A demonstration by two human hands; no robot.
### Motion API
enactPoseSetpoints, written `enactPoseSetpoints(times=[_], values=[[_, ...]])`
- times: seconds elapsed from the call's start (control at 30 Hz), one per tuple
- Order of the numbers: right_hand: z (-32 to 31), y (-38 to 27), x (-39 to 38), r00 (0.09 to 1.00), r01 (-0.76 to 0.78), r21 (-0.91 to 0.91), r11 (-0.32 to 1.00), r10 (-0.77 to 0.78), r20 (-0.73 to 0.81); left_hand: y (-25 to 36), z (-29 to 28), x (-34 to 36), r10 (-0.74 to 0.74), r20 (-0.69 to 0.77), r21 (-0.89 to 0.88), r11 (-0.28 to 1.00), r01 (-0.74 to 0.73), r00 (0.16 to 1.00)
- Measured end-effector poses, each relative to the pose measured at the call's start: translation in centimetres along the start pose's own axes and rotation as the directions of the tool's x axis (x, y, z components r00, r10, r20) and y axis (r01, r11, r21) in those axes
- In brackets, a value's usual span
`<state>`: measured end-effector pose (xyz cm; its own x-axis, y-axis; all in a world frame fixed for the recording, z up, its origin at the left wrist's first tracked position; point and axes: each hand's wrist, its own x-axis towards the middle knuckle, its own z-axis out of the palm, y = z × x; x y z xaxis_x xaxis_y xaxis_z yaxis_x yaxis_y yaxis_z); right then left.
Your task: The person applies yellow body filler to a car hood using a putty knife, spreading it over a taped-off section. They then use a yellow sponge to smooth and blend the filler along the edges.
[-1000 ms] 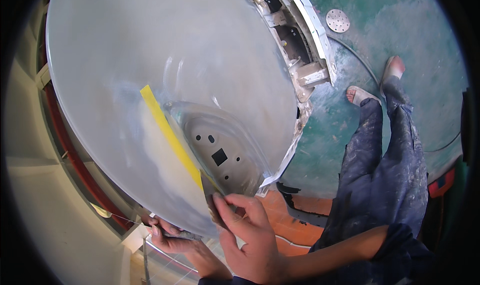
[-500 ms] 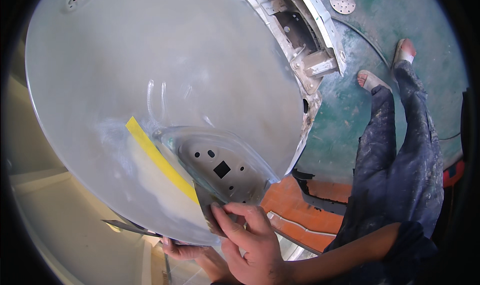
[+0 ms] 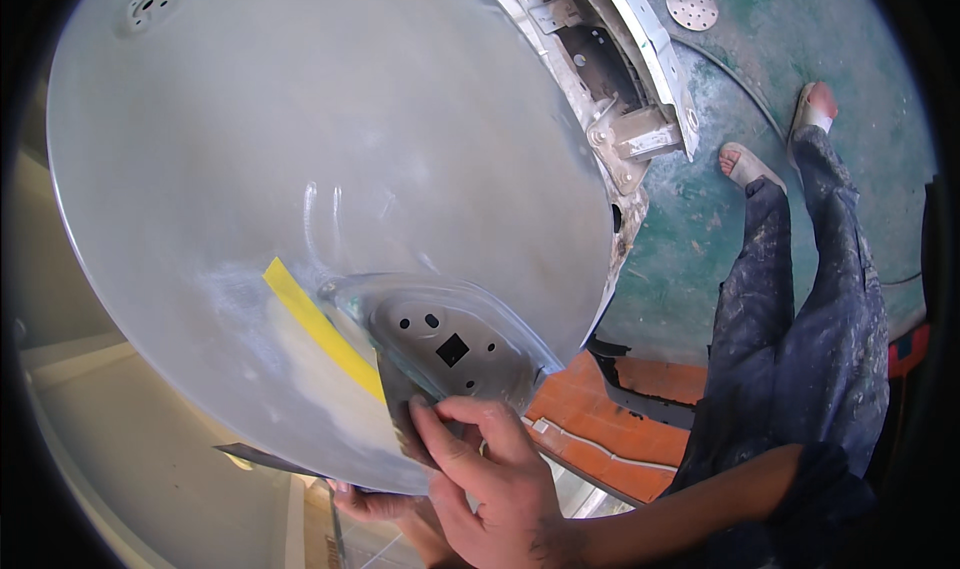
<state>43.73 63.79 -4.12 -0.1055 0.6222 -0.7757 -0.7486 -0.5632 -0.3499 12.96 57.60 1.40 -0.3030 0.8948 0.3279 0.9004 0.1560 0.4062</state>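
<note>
A large grey panel [image 3: 250,149], seemingly a car body part, fills the left and middle, with a recess [image 3: 452,319] pierced by several holes. Yellow tape [image 3: 325,331] runs down beside the recess across a pale sanded-looking patch [image 3: 325,399]. Between the fingers and thumb of my right hand [image 3: 500,479] is a thin dark grey sheet [image 3: 405,409], lying over the tape's lower end. My left hand [image 3: 375,507] is at the panel's lower edge, partly behind it and behind my right hand; its grip is hidden. A dark flat strip [image 3: 265,459] sticks out beyond that edge near its fingertips.
Bare metal framework [image 3: 615,109] lines the panel's far right side. On the green floor [image 3: 690,239] lie a round perforated disc [image 3: 692,6] and a hose [image 3: 735,79]. My legs [image 3: 800,349] are at the right. An orange surface [image 3: 580,399] shows beneath the panel.
The panel has shifted slightly right and down in view. My right hand has moved the dark sheet up along the tape, so it covers more of the tape's lower end.
</note>
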Motion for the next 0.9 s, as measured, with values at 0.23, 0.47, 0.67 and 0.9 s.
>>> enactPoseSetpoints(times=[0.23,0.47,0.67,0.9], values=[[-1.2,0.2,-0.9,0.983,0.17,-0.018,0.985,-0.168,0.07,-0.4,2.3,-0.2,0.088,-0.196,-0.294,0.945,-0.144,0.977],[-0.1,2.5,4.1,0.956,0.286,-0.085,0.954,-0.279,0.086,5.6,5.1,1.1,-0.253,0.1,-0.452,0.85,0.27,0.962],[1.0,1.1,2.3,0.956,0.261,-0.047,0.964,-0.252,0.147,2.1,4.1,-0.7,0.236,-0.109,0.057,0.971,-0.231,0.966],[0.2,-0.6,2.6,0.96,0.28,-0.083,0.956,-0.28,0.019,3.9,3.7,1.3,-0.352,0.066,-0.52,0.787,0.334,0.934]])
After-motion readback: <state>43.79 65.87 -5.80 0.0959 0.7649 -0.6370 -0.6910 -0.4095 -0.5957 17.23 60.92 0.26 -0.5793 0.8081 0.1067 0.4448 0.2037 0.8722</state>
